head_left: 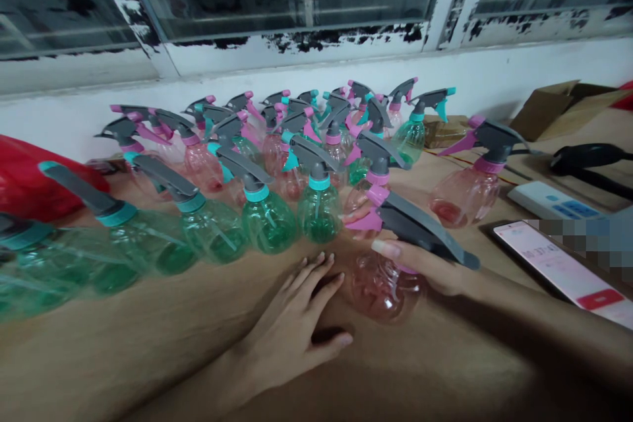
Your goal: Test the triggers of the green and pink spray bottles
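Observation:
My right hand (430,264) grips a pink spray bottle (380,293) at its neck, just under the grey spray head with the pink trigger. The bottle stands roughly upright at the front of the table. Flat on the wood beside it lies my left hand (291,323), fingers stretched out and holding nothing. Beyond the left hand is a front row of green spray bottles (270,224) with turquoise collars. Another pink spray bottle (469,191) stands apart to the right, its nozzle pointing left.
Several more pink and green bottles crowd toward the white wall (247,72). A phone (558,264), a white device with blue buttons (554,201) and an open cardboard box (558,105) are on the right. A red bag (39,175) sits at the left.

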Demonstrator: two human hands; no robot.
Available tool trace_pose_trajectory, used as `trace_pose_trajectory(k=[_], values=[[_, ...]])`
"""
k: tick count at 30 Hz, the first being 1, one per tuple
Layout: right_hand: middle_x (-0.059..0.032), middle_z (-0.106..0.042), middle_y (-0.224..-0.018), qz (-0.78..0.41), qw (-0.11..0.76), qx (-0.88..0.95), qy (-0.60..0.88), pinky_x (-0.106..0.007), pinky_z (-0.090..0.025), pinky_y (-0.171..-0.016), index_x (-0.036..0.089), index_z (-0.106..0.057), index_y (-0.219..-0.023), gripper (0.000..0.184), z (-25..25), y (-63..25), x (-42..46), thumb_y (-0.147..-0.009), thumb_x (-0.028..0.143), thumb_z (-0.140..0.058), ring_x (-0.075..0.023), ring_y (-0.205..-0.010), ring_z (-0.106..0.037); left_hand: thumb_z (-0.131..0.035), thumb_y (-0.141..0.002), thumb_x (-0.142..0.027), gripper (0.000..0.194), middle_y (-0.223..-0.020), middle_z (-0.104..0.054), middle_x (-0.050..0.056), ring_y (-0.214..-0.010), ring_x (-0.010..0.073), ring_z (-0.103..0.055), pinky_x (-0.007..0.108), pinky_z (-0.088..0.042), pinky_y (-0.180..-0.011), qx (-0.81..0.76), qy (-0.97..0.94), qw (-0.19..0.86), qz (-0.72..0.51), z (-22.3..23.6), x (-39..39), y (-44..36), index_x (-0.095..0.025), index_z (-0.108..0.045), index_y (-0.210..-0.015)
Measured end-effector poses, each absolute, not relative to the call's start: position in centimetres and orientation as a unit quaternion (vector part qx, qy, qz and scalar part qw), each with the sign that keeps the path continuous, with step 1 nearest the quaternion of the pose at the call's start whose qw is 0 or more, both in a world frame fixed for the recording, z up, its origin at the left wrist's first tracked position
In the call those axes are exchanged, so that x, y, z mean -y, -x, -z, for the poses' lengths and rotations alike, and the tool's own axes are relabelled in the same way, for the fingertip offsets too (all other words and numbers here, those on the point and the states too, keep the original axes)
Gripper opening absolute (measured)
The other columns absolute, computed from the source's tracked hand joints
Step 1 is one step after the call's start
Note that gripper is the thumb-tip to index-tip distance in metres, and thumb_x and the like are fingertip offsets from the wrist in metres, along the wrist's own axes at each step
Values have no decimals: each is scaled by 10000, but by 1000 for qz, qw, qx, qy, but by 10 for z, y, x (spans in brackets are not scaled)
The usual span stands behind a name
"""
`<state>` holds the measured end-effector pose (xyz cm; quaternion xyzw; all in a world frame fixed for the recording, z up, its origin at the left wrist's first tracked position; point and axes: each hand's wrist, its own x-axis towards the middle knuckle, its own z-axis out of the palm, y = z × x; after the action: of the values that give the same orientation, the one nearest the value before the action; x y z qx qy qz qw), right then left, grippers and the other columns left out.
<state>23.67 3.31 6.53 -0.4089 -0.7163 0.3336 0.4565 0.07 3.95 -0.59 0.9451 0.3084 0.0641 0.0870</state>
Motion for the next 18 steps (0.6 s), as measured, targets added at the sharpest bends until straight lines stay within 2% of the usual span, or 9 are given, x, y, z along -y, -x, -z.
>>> trace_pose_trajectory(k=[5, 11, 18], values=[[-5, -615, -689, -383, 419, 718, 402, -312, -501, -591, 242, -665, -900, 285, -56, -240, -35, -858, 489, -529, -165, -633, -580, -489, -881, -564, 668, -1529, -256, 119, -1396, 308, -230, 499, -301, -1088, -306, -946, 82, -61, 5, -40, -1, -181, -360, -1412], [-23, -639, -756, -408, 434, 698, 397, -333, -514, -692, 248, -686, -915, 307, -52, -239, -34, -843, 508, -540, -185, -731, -612, -470, -889, -571, 668, -1525, -267, 123, -1398, 299, -228, 493, -297, -1092, -302, -949, 78, -47, 3, -40, -3, -169, -361, -1412], [-35, -651, -839, -411, 452, 674, 417, -358, -515, -703, 267, -655, -1059, 354, -57, -234, -31, -812, 509, -578, -208, -781, -620, -486, -883, -571, 673, -1530, -252, 128, -1391, 317, -241, 499, -311, -1083, -306, -947, 77, -52, 3, -39, -2, -172, -366, -1412]])
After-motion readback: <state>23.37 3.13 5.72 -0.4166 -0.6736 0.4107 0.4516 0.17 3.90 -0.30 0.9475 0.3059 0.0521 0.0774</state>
